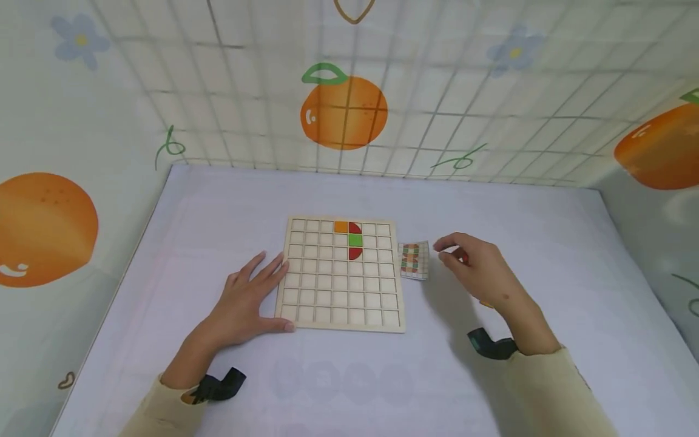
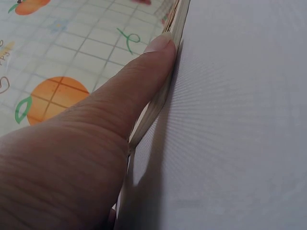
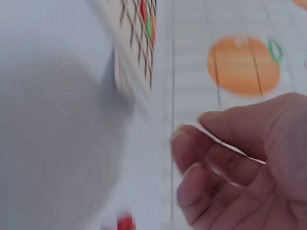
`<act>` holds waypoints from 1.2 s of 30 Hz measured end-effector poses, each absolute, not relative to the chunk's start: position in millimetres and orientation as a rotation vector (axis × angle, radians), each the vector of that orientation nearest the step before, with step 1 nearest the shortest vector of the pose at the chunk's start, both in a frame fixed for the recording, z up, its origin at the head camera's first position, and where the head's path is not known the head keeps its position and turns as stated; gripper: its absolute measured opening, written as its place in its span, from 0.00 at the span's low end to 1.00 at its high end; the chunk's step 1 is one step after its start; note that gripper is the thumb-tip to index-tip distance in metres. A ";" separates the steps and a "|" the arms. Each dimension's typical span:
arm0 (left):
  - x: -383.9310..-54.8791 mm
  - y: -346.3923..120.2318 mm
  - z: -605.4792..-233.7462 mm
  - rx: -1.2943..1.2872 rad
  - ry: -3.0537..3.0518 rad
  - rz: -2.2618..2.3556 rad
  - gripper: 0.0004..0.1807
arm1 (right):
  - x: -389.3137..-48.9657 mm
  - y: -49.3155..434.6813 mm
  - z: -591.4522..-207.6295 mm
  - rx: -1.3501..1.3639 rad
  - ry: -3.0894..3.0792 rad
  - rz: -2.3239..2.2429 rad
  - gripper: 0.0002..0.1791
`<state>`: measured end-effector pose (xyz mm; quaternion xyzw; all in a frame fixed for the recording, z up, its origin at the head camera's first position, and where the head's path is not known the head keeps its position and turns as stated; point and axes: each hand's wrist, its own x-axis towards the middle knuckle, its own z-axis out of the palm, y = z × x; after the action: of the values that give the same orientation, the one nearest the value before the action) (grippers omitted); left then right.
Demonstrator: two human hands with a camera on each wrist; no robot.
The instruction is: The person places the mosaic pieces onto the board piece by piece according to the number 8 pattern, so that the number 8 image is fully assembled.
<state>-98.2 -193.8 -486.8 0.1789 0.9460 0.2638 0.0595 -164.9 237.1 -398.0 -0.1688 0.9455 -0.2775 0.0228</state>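
Observation:
A wooden grid board [image 1: 322, 297] lies on the table. Near its far edge, an orange square tile [image 1: 341, 227], a red rounded-corner tile [image 1: 354, 228], a green square tile [image 1: 355, 240] and another red tile [image 1: 355, 253] sit in cells. My left hand [image 1: 246, 303] rests at the board's near left corner, fingers spread along the left side, thumb [image 2: 148, 67] against the near edge. Just right of the board lies a small pattern card [image 1: 415, 261]. My right hand [image 1: 483, 267] hovers right of the card, fingers loosely bent, with nothing visible between them in the right wrist view.
Below my right hand lie a red piece [image 3: 125, 223], blurred in the right wrist view, and an orange piece [image 1: 486, 304], partly hidden by the wrist. A wall sheet printed with oranges [image 1: 349, 115] rises behind the table's far edge.

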 end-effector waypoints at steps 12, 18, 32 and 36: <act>-98.0 -195.8 -487.5 0.520 2.857 0.811 0.63 | -153.3 313.0 -423.9 -0.225 2.859 -0.570 0.32; -98.2 -193.6 -488.1 0.531 2.858 0.801 0.64 | -152.4 317.4 -427.3 -0.164 2.882 -0.627 0.26; -97.4 -192.4 -485.4 0.533 2.852 0.818 0.63 | -143.4 319.6 -432.6 -0.094 2.912 -0.683 0.23; -97.1 -193.0 -485.1 0.536 2.851 0.815 0.63 | -142.3 305.9 -430.0 -0.203 3.022 -0.766 0.23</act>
<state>-97.1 -193.0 -485.1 0.1776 0.9442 0.2699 0.0642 -142.3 305.9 -430.0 -0.0648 0.9673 -0.2452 0.0085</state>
